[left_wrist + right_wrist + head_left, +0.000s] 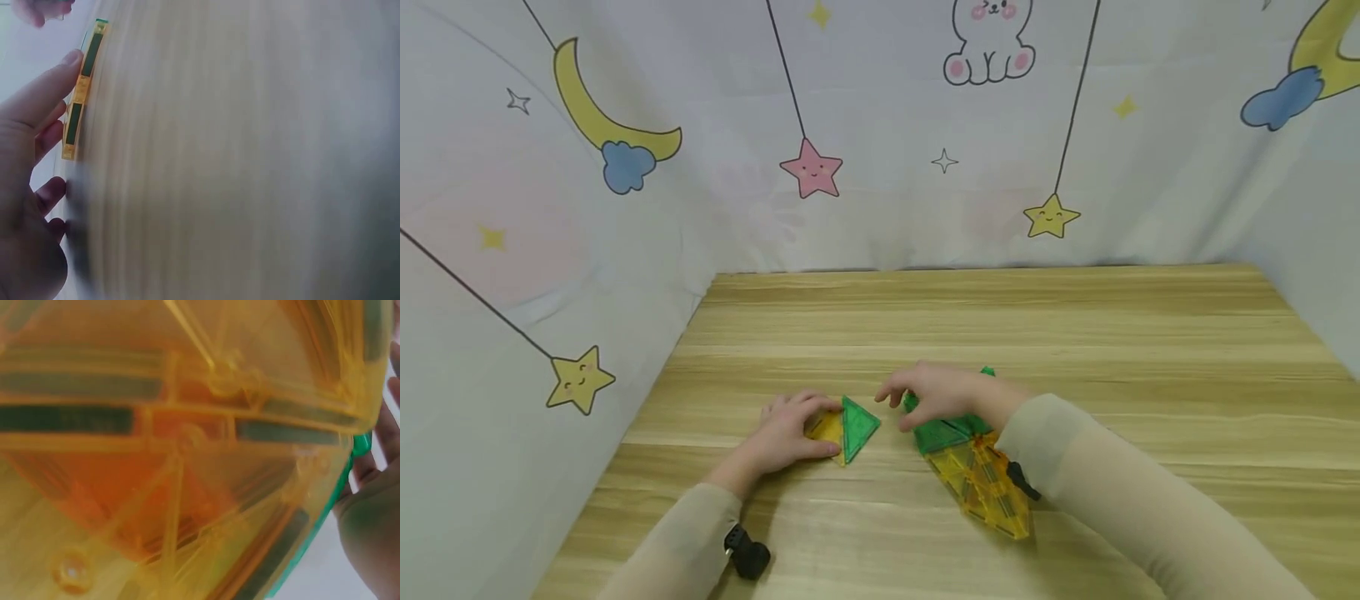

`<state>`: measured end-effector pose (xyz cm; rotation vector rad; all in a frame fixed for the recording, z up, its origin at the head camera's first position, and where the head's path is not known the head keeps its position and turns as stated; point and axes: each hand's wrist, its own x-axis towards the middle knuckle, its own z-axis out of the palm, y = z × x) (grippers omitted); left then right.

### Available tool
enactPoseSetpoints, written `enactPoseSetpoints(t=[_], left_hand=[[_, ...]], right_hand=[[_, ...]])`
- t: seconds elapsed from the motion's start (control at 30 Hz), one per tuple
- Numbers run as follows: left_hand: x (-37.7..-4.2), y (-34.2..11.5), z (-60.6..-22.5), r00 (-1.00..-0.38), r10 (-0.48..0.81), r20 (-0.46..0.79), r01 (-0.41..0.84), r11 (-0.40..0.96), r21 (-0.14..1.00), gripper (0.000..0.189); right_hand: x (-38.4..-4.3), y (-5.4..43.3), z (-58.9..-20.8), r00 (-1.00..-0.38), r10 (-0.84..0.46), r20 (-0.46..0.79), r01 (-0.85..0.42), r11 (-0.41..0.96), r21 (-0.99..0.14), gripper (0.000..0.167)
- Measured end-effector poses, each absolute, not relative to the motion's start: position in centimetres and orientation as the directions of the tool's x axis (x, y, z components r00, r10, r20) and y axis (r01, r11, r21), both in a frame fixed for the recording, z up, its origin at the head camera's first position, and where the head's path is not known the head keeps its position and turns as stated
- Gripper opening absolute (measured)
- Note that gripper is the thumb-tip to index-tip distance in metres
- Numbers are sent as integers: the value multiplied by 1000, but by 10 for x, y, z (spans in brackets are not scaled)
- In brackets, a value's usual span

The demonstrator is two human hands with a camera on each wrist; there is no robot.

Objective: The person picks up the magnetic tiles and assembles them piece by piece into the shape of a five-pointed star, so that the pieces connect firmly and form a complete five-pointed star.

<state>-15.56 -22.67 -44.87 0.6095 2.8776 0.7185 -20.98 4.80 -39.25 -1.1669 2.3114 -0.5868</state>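
My left hand holds a small flat yellow magnetic tile between thumb and fingers at the middle left. A green triangular magnetic tile adjoins its right side. In the left wrist view the yellow tile's edge shows two dark magnet strips, with the thumb on it. To the right, my right hand hovers with loosely bent fingers, nothing between them. Beneath that hand and wrist stands a larger built shape, its yellow tiles towards me and green tiles behind, partly hidden by the hand.
The pieces sit on a wood-grain table. A white curtain printed with stars and moons hangs at its back and sides. Black wrist cameras are strapped at both sleeves, the right one close beside the yellow tiles.
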Motion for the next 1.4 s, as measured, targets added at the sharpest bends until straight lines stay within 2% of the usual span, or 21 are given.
enactPoseSetpoints(t=[0.2,0.5,0.9,1.13,1.4], left_hand=[[-154,-210,-450,-898,439,20,398,792,464,56],[-151,-218,-448,-874,485,12,406,717,567,65],[-150,-212,-448,-863,505,7,425,720,549,63],[-150,-211,-450,-870,492,30,424,717,553,62],[-150,-212,-451,-871,491,32,425,716,554,61]], right_hand=[[-204,40,-395,-534,-813,-231,-661,572,-486,48],[-201,37,-400,-577,-771,-271,-645,633,-427,50],[-196,36,-406,-636,-738,-227,-650,670,-359,50],[-198,46,-408,-654,-721,-228,-616,683,-392,52],[-207,66,-406,-609,-758,-232,-612,636,-471,52]])
